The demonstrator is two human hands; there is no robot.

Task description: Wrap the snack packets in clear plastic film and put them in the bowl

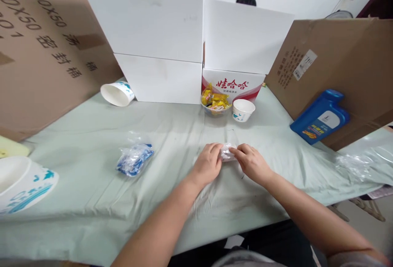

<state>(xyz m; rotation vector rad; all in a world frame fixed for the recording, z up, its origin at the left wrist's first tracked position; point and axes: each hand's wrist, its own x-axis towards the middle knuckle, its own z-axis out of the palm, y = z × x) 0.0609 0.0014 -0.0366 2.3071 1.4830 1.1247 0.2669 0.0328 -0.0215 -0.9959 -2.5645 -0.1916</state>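
Between my two hands, on the pale green cloth, is a small bundle in clear plastic wrap (227, 152); what is inside it is too blurred to name. My left hand (208, 161) grips its left end with the fingers curled. From the other side, my right hand (252, 162) pinches the right end. To the left, apart from both hands, lies a crumpled clear plastic bag with blue contents (135, 159). Beyond my hands stand a clear bowl of yellow wrapped packets (216, 105) and a small white paper cup (243, 110).
White boxes (166, 78) and a red-lettered carton (235, 85) line the back. Big cardboard boxes stand at left (52, 54) and right (362, 66). A blue bottle (321, 116) leans at right. One paper tub (118, 94) lies tipped over; a larger paper tub (30, 187) is near left.
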